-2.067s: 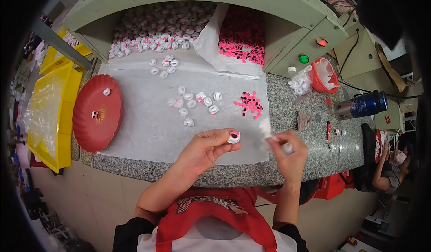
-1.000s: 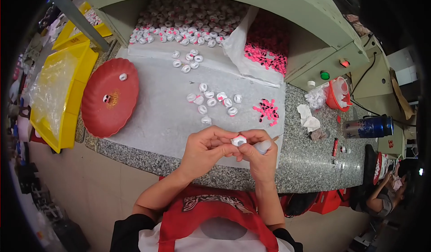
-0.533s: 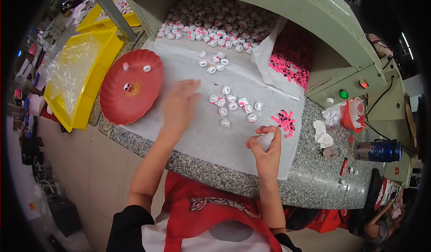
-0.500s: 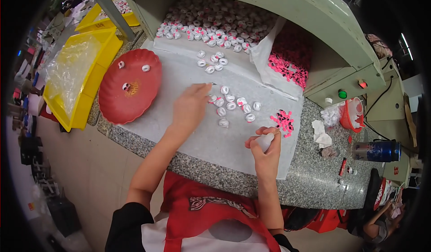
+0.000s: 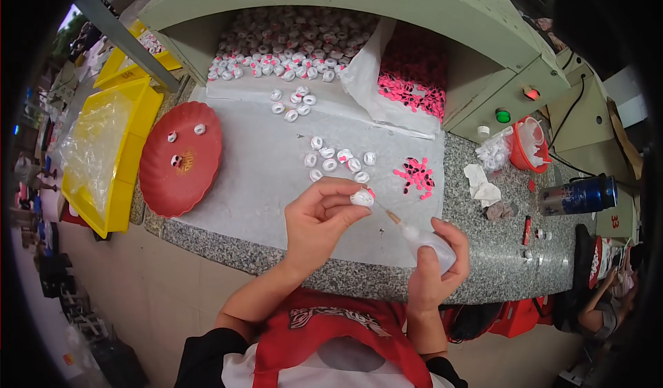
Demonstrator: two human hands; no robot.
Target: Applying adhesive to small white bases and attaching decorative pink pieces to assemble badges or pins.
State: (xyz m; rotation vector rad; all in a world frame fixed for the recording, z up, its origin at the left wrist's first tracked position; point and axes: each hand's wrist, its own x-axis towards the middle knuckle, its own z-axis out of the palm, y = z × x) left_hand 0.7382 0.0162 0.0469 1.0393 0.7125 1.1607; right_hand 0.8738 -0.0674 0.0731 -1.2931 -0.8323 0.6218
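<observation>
Between the thumb and fingers of my left hand is a small white rounded piece with a pink spot. My right hand is wrapped round a translucent white squeeze bottle. The bottle's thin nozzle points at the white piece, its tip touching it or very close. Several similar white pieces lie on the white sheet just beyond my left hand. A small pile of pink and black bits lies on the sheet beyond the bottle.
A red scalloped plate with 3 white pieces stands at left, beside a yellow tray. Ahead, a pale green cabinet shelters heaps of white pieces and pink bits. A red basket and blue can are at right.
My left hand has come back toward me and right, now with a white piece from the sheet. My right hand has turned the bottle so its nozzle meets that piece. The view has shifted.
</observation>
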